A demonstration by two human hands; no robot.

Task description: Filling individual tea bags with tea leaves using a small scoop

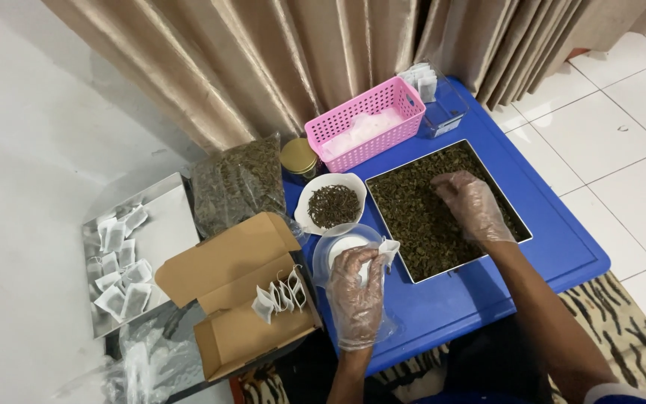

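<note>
Glossy blue table (562, 247): right hand (472, 206) pinching dried leaves (420, 217); left hand (354, 295) gripping papery sachet (384, 251).

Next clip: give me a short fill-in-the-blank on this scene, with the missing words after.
1. The right hand reaches into the metal tray of dried ____.
2. The left hand holds a small white ____.
3. The basket behind the tray is ____.
4. Filled bags stand in an open cardboard ____.

Missing words: leaves; bag; pink; box
</note>
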